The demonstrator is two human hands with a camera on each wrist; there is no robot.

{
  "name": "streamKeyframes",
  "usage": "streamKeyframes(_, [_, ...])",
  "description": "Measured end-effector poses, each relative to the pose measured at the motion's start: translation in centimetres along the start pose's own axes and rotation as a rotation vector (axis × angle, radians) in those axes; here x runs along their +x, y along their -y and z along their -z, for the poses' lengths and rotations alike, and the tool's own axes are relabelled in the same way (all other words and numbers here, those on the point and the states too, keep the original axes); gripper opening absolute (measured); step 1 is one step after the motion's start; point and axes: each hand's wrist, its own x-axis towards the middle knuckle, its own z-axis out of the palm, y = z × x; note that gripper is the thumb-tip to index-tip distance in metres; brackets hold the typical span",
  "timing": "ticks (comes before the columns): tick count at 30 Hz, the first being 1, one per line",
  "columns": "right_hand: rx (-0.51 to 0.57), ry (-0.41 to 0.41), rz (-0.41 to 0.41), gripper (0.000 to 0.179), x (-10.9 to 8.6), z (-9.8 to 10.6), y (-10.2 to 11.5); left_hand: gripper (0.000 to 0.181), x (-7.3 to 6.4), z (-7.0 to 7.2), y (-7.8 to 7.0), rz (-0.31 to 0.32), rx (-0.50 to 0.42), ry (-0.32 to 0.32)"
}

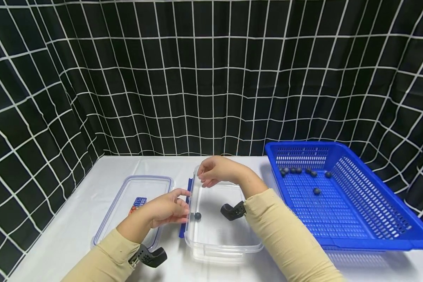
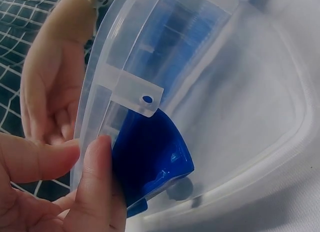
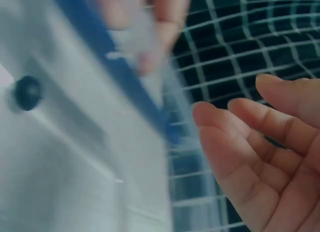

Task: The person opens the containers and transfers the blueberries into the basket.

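Note:
A clear plastic container [image 1: 225, 235] with a blue latch [image 2: 150, 157] along its left side stands open in the middle of the table. One dark round blueberry [image 1: 197, 216] lies inside, near the left wall. My left hand [image 1: 167, 209] pinches the container's left rim beside the latch, thumb above and fingers against the outer side. Over the container's far left corner hovers my right hand [image 1: 220, 171]; its fingers are relaxed and bent, with nothing visible between them in the right wrist view.
A blue basket [image 1: 342, 231] on the right holds several blueberries [image 1: 316, 191], mostly toward its far end. Left of the container, a clear lid [image 1: 127, 196] with a coloured label lies flat on the white table [image 1: 74, 207]. A black gridded curtain [image 1: 211, 86] hangs behind.

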Motion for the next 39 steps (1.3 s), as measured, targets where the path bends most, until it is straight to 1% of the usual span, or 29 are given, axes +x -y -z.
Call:
streamKeyframes(2, [-0.011,0.016,-0.016,0.009,0.5,-0.8,-0.4,0.054,0.0,0.1,0.0,-0.002,-0.008,0.003])
streamKeyframes(7, [-0.112,0.041,-0.094,0.003,1.5,-2.5,-1.6,0.055,0.1,0.2,0.2,-0.007,-0.017,0.010])
streamKeyframes(12, [-0.236,0.100,-0.131,0.011,2.0,-3.6,-2.5,0.054,0.2,0.3,0.1,-0.013,-0.016,0.012])
streamKeyframes(18, [-0.326,0.149,-0.186,0.015,1.9,-4.1,-3.2,0.055,0.2,0.3,0.3,-0.018,-0.023,0.010])
streamKeyframes(21, [-0.315,0.185,-0.237,0.015,1.6,-4.1,-3.4,0.055,0.2,0.2,0.3,-0.019,-0.020,0.007])
streamKeyframes(25, [-0.235,0.232,-0.272,0.011,1.5,-4.3,-3.8,0.055,0.1,0.2,0.3,-0.022,-0.012,0.007])
streamKeyframes(29, [-0.169,0.249,-0.263,0.009,1.6,-4.5,-4.2,0.055,0.1,0.2,0.3,-0.021,-0.004,0.005])
streamKeyframes(34, [-0.162,0.253,-0.240,0.012,1.8,-4.6,-4.6,0.055,0.2,0.1,0.2,-0.017,0.001,0.010])
streamKeyframes(39, [-0.148,0.236,-0.223,0.014,1.8,-4.4,-4.5,0.054,0.3,0.1,0.2,-0.018,0.003,0.017])
